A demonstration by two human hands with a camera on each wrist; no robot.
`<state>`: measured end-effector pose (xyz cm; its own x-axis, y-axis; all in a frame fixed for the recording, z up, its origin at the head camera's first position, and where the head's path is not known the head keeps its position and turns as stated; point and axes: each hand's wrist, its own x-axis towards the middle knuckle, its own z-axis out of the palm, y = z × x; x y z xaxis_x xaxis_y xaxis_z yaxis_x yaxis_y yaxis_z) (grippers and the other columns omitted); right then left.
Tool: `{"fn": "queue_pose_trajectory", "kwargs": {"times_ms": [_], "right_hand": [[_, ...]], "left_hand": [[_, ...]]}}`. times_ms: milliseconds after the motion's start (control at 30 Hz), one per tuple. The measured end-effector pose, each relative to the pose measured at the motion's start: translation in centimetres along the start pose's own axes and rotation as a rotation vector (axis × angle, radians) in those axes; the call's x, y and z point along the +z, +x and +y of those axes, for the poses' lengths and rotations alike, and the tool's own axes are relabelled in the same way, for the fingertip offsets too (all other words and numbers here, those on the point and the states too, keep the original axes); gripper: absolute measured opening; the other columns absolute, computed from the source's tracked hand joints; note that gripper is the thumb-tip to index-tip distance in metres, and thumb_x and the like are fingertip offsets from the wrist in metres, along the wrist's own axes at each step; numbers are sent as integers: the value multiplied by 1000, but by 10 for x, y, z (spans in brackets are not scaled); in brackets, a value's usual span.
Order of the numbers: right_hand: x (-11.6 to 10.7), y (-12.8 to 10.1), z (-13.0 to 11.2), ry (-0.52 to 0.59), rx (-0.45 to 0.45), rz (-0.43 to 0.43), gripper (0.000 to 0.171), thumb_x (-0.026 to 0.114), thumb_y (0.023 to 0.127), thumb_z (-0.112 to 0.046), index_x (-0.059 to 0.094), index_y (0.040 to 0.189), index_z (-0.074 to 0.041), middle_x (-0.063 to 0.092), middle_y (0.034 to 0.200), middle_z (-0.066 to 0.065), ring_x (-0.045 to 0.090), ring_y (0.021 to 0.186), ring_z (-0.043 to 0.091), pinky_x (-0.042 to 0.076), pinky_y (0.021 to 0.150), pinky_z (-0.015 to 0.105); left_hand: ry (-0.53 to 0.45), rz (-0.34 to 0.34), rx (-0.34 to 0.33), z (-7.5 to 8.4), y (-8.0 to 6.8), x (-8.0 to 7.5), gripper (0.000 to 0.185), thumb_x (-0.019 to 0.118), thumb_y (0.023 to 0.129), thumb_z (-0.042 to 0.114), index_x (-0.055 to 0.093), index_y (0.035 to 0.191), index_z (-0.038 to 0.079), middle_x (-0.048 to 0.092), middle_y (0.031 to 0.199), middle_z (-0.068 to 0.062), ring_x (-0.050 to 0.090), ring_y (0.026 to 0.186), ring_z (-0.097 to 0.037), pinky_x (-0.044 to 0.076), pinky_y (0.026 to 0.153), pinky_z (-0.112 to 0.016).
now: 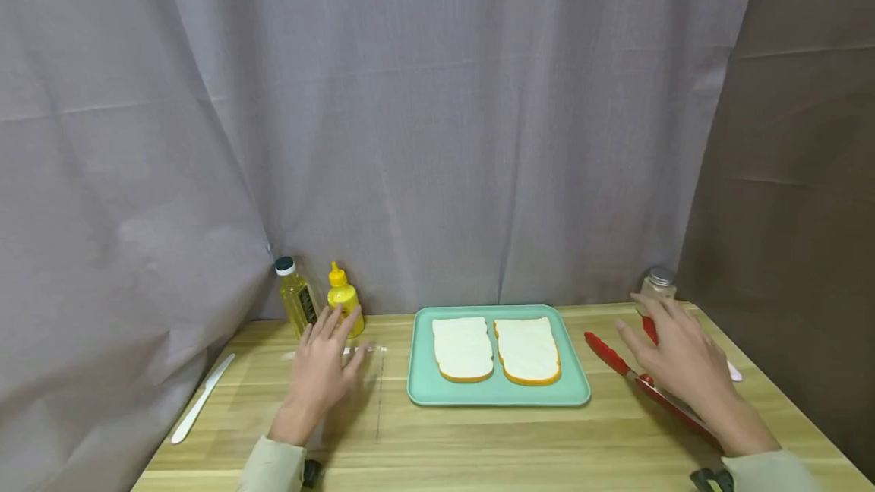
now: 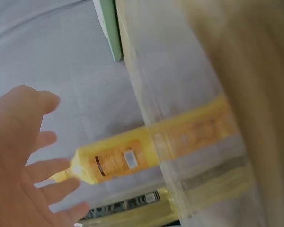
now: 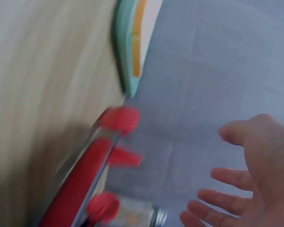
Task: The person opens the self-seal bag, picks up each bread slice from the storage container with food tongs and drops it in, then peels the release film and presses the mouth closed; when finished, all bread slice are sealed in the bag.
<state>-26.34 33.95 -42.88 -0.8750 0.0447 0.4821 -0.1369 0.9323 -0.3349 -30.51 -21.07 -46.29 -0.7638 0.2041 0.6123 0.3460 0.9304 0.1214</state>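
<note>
Both hands hover over the wooden table (image 1: 478, 439), fingers spread and loose, holding nothing. Left hand (image 1: 321, 370) sits at about 8 o'clock from the tray, fingertips close to the yellow squeeze bottle (image 1: 344, 301) but not visibly touching it. Right hand (image 1: 680, 363) sits at 4 o'clock, palm down over the red tongs (image 1: 608, 355); whether it touches them, I cannot tell.

Nearest, at far 8 o'clock by the table's left edge: a white plastic knife (image 1: 201, 399), lying flat.

Middle ground, dead centre: a teal tray (image 1: 420, 386) with two bread slices (image 1: 463, 348) side by side, just apart, flat on the tray.

The tongs run diagonally from under my right wrist up toward the tray's right rim. Metal arms, red tips. Judged stiff, light and springy; best taken mid-arm, behind the red grips, so they close cleanly. The right wrist view shows the red tips (image 3: 120, 118) near the tray corner, heavily blurred.

Far, 11 o'clock: the squeeze bottle upright, with an oil bottle (image 1: 295, 298) just beside it on the left, dark cap. The squeeze bottle looks like soft plastic, light, likely to give under pressure; take it round the belly, not the nozzle. The left wrist view shows its label (image 2: 116, 161), unreadable.

Far, 1 o'clock: a small jar with a metal lid (image 1: 659, 283), partly hidden by my right fingers. Contents unclear. Something pale pokes out past my right hand at the table edge; cannot identify it.
</note>
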Motion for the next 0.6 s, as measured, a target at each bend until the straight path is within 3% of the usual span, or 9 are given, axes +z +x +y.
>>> {"fn": "queue_pose_trajectory", "kwargs": {"times_ms": [100, 200, 300, 367, 467, 600], "right_hand": [[-7, -11, 20, -42, 38, -32, 76, 68, 102, -58, 52, 151, -3, 54, 145, 36, 49, 124, 59, 46, 88, 79], [-13, -24, 39, -80, 83, -67, 88, 70, 98, -63, 52, 144, 9, 57, 123, 38, 48, 110, 59, 46, 80, 68], [-14, -39, 58, -80, 106, -133, 88, 73, 95, -66, 57, 121, 16, 56, 99, 31, 49, 96, 52, 42, 71, 53], [-14, -47, 66, -64, 111, -182, 82, 75, 93, -66, 57, 108, 13, 52, 91, 23, 49, 90, 44, 40, 67, 44], [-13, -53, 73, -40, 132, -286, 85, 73, 95, -65, 54, 111, 16, 50, 90, 21, 48, 82, 32, 39, 61, 35], [-15, -56, 75, -11, 176, -424, 98, 67, 99, -68, 46, 127, 24, 51, 92, 22, 50, 76, 26, 43, 56, 32]], "left_hand": [[-65, 3, 1, -8, -4, -2, 67, 82, 97, 28, 56, 156, 10, 65, 148, -27, 68, 129, -50, 57, 107, -65], [-149, -42, -29, -16, -11, -5, 69, 82, 96, 19, 53, 158, 7, 68, 142, -29, 72, 118, -51, 62, 98, -63], [-218, -95, -48, -21, -15, -9, 66, 81, 97, 14, 54, 156, 5, 69, 142, -29, 76, 103, -47, 64, 93, -59], [-250, -107, -42, -25, -18, -11, 62, 82, 96, 11, 58, 152, 3, 72, 137, -27, 78, 99, -43, 66, 89, -56], [-285, -120, -22, -32, -23, -14, 53, 83, 94, 7, 65, 143, 3, 77, 125, -26, 79, 91, -38, 68, 83, -52], [-284, -184, 17, -42, -29, -16, 41, 84, 92, 7, 73, 131, 4, 80, 119, -22, 79, 107, -40, 66, 92, -54]]}}
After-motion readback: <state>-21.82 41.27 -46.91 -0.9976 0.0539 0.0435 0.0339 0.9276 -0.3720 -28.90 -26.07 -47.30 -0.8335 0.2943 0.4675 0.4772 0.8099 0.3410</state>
